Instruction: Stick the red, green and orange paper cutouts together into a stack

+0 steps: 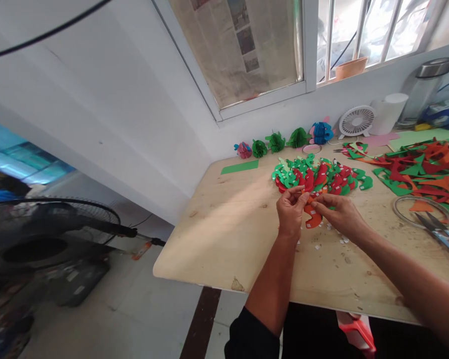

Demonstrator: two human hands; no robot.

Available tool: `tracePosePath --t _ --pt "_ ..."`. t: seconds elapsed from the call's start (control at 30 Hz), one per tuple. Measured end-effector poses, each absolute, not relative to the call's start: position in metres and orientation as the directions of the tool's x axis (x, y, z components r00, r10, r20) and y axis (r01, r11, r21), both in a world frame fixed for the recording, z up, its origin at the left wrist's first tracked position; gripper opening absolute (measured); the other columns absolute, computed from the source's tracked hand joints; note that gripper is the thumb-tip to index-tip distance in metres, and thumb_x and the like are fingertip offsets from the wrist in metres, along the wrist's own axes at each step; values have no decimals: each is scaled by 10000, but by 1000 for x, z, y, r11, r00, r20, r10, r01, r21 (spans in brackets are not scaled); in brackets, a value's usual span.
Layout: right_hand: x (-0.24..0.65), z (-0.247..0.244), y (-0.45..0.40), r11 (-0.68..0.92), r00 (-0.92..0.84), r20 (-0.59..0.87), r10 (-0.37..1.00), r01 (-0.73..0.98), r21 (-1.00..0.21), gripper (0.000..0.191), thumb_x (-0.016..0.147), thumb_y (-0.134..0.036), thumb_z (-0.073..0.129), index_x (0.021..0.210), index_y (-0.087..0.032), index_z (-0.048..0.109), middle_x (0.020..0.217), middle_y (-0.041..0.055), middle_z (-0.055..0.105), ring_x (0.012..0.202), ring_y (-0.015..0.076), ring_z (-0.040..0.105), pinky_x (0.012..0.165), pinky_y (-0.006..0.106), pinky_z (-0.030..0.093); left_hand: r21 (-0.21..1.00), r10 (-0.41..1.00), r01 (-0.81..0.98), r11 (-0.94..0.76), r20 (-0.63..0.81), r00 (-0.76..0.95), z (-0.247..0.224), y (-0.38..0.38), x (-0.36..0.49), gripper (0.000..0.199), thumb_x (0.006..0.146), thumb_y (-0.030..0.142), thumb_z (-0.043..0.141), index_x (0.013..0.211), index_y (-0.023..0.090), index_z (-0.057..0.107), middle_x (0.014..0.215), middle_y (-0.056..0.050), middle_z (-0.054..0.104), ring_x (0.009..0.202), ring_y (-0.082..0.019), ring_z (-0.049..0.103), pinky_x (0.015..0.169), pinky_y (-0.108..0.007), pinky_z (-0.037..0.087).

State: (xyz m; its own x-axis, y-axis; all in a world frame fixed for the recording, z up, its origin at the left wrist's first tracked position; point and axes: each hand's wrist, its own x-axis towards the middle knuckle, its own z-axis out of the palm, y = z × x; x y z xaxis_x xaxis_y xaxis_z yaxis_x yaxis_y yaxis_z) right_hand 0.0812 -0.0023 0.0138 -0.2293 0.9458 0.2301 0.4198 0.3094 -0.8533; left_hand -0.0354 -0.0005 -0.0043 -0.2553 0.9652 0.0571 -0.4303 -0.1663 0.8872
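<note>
An orange curved paper cutout with small white squares on it hangs between my two hands over the table. My left hand is closed on its upper left edge, thumb against fingertips. From the other side my right hand pinches near its upper right edge; whether the fingers also hold a small white piece is too small to make out. Just beyond lies a pile of green and red paper cutouts, many bearing white squares. Small white paper bits are scattered on the wooden table below my hands.
Orange, red and green paper scraps heap up at the right. Scissors lie beside a roll of tape. Folded paper figures, a small white fan and a glass bottle line the wall. A green strip lies left.
</note>
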Motion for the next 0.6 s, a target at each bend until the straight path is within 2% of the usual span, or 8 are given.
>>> tracePosePath --t 0.13,0.23,0.37,0.6 --pt "83 12 0 229 -186 174 967 338 -913 278 745 -451 540 628 -206 600 567 1 583 523 142 498 496 253 367 872 981 -482 -85 -12 -195 -5 1 -36 404 607 366 734 933 151 630 712 -9 634 628 -90 588 622 -210 454" --pt "86 8 3 155 -126 129 984 230 -961 284 715 -480 578 641 -207 602 579 -1 579 531 143 496 492 255 364 899 987 -437 -16 -54 -148 -6 1 -37 378 601 397 726 852 131 632 718 -15 634 574 -77 564 558 -200 440" --pt "88 2 7 126 -74 117 990 126 -984 250 699 -461 620 661 -214 623 621 2 592 573 148 507 529 262 378 933 995 -358 28 -61 -81 -8 0 -37 317 555 353 756 721 120 619 637 0 615 522 -63 541 528 -189 426" --pt "88 -1 8 4 -119 16 993 -94 -996 214 685 -442 662 692 -230 636 659 -5 601 609 145 518 574 265 397 949 996 -312 41 -64 -64 -10 -1 -37 318 543 354 764 674 122 590 586 5 602 522 -78 541 488 -181 396"
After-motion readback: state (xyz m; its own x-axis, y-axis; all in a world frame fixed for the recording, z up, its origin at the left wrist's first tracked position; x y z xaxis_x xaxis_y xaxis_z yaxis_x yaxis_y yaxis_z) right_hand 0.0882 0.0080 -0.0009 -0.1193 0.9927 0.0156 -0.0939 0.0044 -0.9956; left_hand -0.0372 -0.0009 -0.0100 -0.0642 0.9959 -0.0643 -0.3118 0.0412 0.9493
